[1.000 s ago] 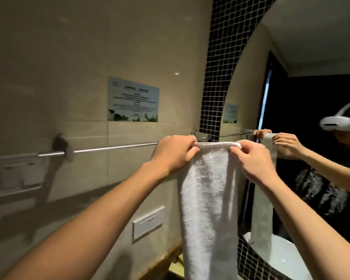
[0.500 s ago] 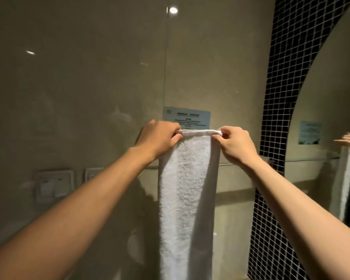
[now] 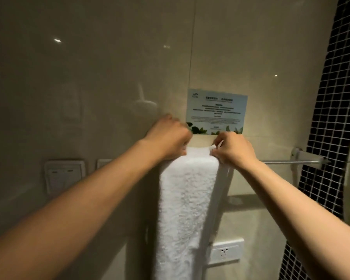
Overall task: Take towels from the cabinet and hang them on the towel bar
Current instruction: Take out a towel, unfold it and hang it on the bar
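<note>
A white folded towel (image 3: 185, 209) hangs in a long strip down the beige wall, its top fold at the height of the metal towel bar (image 3: 287, 162). My left hand (image 3: 168, 139) grips the towel's top left corner. My right hand (image 3: 233, 148) pinches its top right corner. The two hands are close together, with a short span of the fold between them. The bar shows only to the right of my right hand, running to its bracket (image 3: 297, 153); the rest is hidden behind the towel and my hands.
A blue notice (image 3: 217, 111) is stuck on the wall just above my hands. Wall switches (image 3: 64, 175) sit at the left, a socket (image 3: 225, 251) low beside the towel. Black mosaic tile (image 3: 331, 118) borders the right edge.
The view has swung left, so the mirror has left the frame. The towel's top fold has come down to bar height, and my hands have moved closer together.
</note>
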Demonstrator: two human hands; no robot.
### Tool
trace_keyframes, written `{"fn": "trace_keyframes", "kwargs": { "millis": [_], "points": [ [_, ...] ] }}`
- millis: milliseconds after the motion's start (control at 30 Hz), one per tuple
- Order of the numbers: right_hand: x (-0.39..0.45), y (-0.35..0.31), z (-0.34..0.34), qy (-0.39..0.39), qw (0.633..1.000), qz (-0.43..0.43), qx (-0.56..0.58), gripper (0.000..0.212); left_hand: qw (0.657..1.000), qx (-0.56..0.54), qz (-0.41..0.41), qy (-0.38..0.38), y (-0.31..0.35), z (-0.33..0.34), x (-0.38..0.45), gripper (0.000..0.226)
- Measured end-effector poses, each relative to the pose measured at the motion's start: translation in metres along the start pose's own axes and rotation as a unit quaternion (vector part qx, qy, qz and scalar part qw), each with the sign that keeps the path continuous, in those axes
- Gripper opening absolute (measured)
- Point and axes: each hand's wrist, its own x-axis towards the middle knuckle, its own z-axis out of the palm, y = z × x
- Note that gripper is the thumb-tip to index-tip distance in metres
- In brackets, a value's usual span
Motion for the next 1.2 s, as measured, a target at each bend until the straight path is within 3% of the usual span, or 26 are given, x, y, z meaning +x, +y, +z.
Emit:
{"fn": "trace_keyframes", "kwargs": {
  "millis": [100,300,567,633,700,767,833,1067,1200],
  "points": [
    [0.006,0.0,0.0,-0.023,1.0,0.015,-0.003,0.015,0.996,-0.08,0.016,0.03,0.012,-0.012,0.0,0.028],
    [0.01,0.002,0.005,-0.027,0.999,0.01,-0.027,0.021,0.995,-0.088,0.006,-0.041,0.03,-0.004,-0.009,0.025],
    [-0.011,0.006,0.002,0.07,0.997,-0.025,-0.032,0.013,0.986,-0.163,-0.014,-0.04,0.029,-0.01,-0.008,0.015],
    [-0.022,0.013,0.004,0.109,0.994,-0.016,0.008,0.022,0.984,-0.172,-0.019,-0.038,0.027,-0.01,-0.007,0.016],
    [-0.042,0.02,0.001,0.131,0.982,0.028,0.135,0.033,0.984,-0.174,-0.021,-0.037,0.026,-0.009,-0.006,0.017],
    [-0.067,0.024,-0.002,0.149,0.95,0.064,0.266,0.033,0.984,-0.173,-0.025,-0.038,0.027,-0.007,-0.005,0.017],
    [-0.094,0.026,0.004,0.154,0.938,0.068,0.304,0.031,0.983,-0.178,-0.031,-0.041,0.028,-0.008,-0.005,0.016],
    [-0.147,0.049,0.072,0.06,0.912,0.143,0.379,0.046,0.985,-0.163,-0.019,-0.053,0.03,-0.01,-0.003,0.017],
    [-0.166,0.057,0.106,0.016,0.861,0.2,0.468,0.031,0.984,-0.168,-0.023,-0.055,0.029,-0.008,-0.002,0.016]
  ]
}}
